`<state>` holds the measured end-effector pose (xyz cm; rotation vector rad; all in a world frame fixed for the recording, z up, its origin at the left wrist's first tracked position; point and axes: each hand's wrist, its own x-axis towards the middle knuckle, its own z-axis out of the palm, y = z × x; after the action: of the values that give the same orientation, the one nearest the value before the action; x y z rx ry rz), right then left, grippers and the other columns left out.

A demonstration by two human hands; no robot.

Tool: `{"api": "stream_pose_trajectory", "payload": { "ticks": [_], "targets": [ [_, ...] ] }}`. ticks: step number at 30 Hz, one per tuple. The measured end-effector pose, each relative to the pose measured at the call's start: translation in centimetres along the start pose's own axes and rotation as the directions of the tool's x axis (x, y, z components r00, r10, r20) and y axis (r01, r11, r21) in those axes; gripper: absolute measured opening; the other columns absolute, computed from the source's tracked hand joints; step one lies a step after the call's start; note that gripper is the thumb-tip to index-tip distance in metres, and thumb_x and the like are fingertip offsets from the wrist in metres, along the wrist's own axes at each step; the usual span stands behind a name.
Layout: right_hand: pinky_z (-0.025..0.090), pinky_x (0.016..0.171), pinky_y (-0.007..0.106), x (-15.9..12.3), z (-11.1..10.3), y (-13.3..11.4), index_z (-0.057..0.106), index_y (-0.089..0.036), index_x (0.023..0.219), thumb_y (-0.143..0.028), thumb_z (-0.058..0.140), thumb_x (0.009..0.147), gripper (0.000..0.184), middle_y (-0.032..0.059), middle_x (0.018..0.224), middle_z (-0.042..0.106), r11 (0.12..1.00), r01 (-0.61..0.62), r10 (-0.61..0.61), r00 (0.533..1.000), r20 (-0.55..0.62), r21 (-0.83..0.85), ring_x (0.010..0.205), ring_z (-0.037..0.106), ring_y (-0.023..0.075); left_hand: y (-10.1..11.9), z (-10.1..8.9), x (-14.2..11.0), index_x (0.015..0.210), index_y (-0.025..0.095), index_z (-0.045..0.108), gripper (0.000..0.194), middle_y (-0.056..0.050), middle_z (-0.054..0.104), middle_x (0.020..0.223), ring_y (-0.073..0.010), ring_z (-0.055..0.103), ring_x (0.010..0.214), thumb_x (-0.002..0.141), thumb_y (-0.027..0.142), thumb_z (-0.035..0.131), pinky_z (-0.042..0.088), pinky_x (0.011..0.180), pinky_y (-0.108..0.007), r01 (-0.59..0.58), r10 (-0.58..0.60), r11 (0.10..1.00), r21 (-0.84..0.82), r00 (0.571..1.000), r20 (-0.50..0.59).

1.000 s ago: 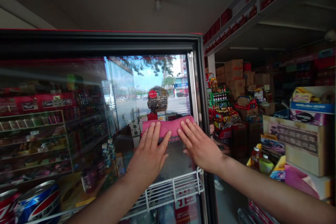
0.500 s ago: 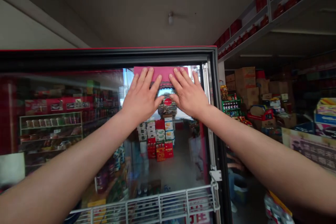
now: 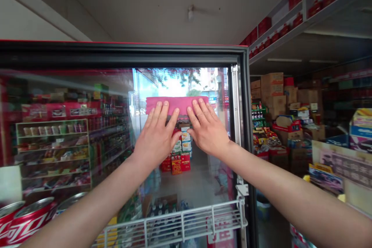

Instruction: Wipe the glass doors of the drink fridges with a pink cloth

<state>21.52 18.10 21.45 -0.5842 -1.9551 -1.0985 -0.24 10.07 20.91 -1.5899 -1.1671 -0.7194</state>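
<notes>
A folded pink cloth (image 3: 178, 104) lies flat against the glass door (image 3: 186, 190) of a display fridge. My left hand (image 3: 158, 131) presses on the cloth's left half, fingers stretched out and apart. On its right half rests my right hand (image 3: 207, 126), palm down with fingers extended. Both thumbs point inward below the cloth's lower edge. Shelves and a bright street show in the glass, above and around the cloth.
A black door frame (image 3: 244, 85) borders the glass. Below my hands a white wire rack (image 3: 168, 226) juts out. Red cans (image 3: 35, 217) stand at lower left. To the right are stacked cardboard boxes (image 3: 273, 89) and a high shelf (image 3: 279, 27) with red packages.
Both hands and the cloth have slid down the glass from near the top frame. The view has shifted slightly, and red cans now show at lower left.
</notes>
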Motion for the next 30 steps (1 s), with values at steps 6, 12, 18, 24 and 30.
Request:
{"api": "stream_pose_trajectory", "payload": {
  "ticks": [6,12,18,24,30],
  "targets": [
    [0.033,0.138,0.068,-3.4,0.7,-2.1,0.028,-0.005,0.176,-0.033,0.060,0.109,0.079,0.0268,0.181,0.031,0.998,0.055,-0.055,0.998,-0.009,-0.010,0.173,0.019,0.0433,1.2,0.6,-3.8,0.170,0.014,0.046,0.069,-0.029,0.029,0.181,-0.0455,0.026,0.170,0.107,0.039,0.060,0.038,0.134,-0.064,-0.023,0.023,1.000,0.016,1.000,0.021],
    [0.047,0.129,0.068,-8.1,1.2,-4.9,0.046,0.000,0.166,-0.026,0.065,0.104,0.070,0.0316,0.173,0.041,0.987,0.159,-0.157,0.987,0.031,-0.035,0.167,0.035,0.0478,2.4,1.7,-9.4,0.165,0.016,0.053,0.065,-0.028,0.037,0.177,-0.0454,0.039,0.165,0.105,0.039,0.062,0.047,0.128,-0.061,-0.062,0.062,0.998,0.022,0.998,0.029],
    [0.049,0.128,0.065,-10.3,1.0,-6.7,0.049,0.001,0.164,-0.033,0.070,0.102,0.073,0.0333,0.173,0.040,0.972,0.234,-0.231,0.971,0.051,-0.040,0.162,0.043,0.0487,2.9,1.7,-13.2,0.166,0.018,0.052,0.071,-0.027,0.038,0.178,-0.0446,0.042,0.163,0.102,0.043,0.067,0.054,0.124,-0.057,-0.082,0.080,0.996,0.032,0.996,0.044],
    [0.042,0.132,0.066,-6.1,0.7,-5.7,0.047,0.002,0.165,-0.040,0.068,0.106,0.076,0.0328,0.175,0.038,0.977,0.212,-0.210,0.976,0.064,-0.021,0.166,0.037,0.0487,1.1,1.1,-10.5,0.167,0.013,0.049,0.074,-0.032,0.033,0.178,-0.0475,0.037,0.165,0.103,0.047,0.066,0.049,0.126,-0.061,-0.056,0.055,0.997,0.060,0.998,0.024],
    [0.028,0.139,0.066,2.4,-0.3,-3.3,0.036,-0.002,0.172,-0.036,0.060,0.109,0.075,0.0273,0.182,0.025,0.990,0.137,-0.138,0.990,0.037,0.039,0.173,0.019,0.0438,-3.7,-1.2,-3.9,0.172,0.011,0.038,0.078,-0.031,0.022,0.183,-0.0461,0.022,0.171,0.106,0.045,0.061,0.036,0.134,-0.063,0.000,-0.004,0.996,0.084,0.999,0.042]
  ]
}}
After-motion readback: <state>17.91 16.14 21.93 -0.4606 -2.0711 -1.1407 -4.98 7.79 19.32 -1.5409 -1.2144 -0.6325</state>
